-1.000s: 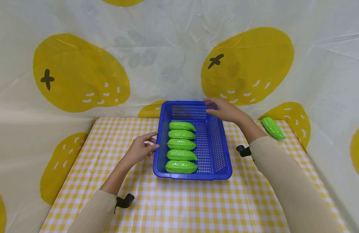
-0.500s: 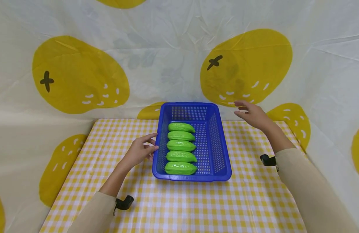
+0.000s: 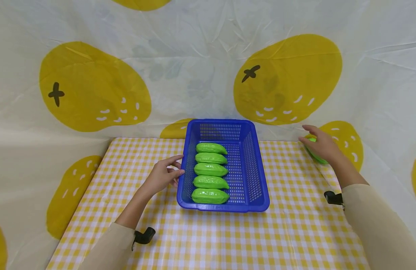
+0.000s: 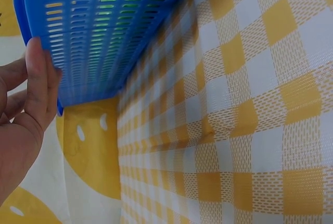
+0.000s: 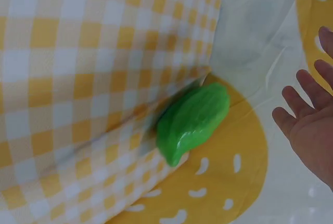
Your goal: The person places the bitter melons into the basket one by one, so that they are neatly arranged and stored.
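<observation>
A blue perforated plastic basket point(image 3: 223, 207) stands on the table. Along its left side, several glossy green bitter melons point(image 3: 211, 170) lie crosswise in one column. My left hand point(image 3: 160, 174) touches the basket's left rim with its fingertips. Seen from the left wrist, those fingers point(image 4: 39, 78) rest against the outside of the slotted wall. Over at the far right corner, my right hand point(image 3: 321, 144) hovers above a lone bitter melon point(image 5: 192, 122), partly covering it in the head view. From the right wrist, the fingers point(image 5: 302, 99) are spread and hold nothing.
A yellow-and-white checked cloth point(image 3: 228, 240) covers the table. Pale curtains printed with large yellow fruit point(image 3: 289, 78) rise behind and on both sides. The lone melon lies close to the table's back right edge. Inside the basket, the right half shows bare floor.
My right hand has moved from the basket's back right rim, rightward to above the lone bitter melon. The left hand stays at the basket's left rim.
</observation>
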A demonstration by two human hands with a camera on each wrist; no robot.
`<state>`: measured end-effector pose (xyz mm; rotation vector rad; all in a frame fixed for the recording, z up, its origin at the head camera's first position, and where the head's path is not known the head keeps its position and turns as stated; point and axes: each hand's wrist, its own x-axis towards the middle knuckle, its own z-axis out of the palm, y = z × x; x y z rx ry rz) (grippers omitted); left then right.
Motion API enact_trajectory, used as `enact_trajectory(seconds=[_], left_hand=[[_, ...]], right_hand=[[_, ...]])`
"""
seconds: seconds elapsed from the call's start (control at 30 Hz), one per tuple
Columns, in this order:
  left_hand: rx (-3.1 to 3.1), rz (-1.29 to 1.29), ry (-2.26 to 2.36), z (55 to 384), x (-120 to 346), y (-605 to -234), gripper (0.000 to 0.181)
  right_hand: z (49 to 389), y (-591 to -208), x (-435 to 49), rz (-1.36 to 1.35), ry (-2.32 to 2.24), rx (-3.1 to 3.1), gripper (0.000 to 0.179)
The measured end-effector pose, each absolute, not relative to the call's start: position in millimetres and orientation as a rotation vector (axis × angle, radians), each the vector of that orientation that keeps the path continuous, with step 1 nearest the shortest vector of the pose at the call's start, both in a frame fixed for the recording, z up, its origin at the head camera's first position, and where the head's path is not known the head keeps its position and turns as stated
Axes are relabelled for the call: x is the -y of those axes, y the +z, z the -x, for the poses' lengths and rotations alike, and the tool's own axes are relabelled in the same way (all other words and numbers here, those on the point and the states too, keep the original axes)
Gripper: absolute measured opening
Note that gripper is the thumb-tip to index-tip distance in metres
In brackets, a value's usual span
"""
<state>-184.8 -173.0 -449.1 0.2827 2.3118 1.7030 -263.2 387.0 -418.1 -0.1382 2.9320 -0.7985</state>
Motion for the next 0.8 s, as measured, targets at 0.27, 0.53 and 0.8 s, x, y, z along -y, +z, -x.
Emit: enact_trajectory(seconds=[0.27, 0.53, 0.8], left_hand=[[-2.323, -0.274, 1.697, 182, 174, -449, 0.058], [-2.325, -0.264, 1.698, 184, 174, -451, 0.058], [-2.343, -0.278, 1.682, 184, 174, -450, 0.057]], right_hand=[[258, -428, -413, 0.045, -0.722, -2.958, 0.082], [255, -447, -438, -0.045, -0.703, -2.938, 0.087], [254, -473, -449, -0.083, -0.709, -2.926, 0.082]])
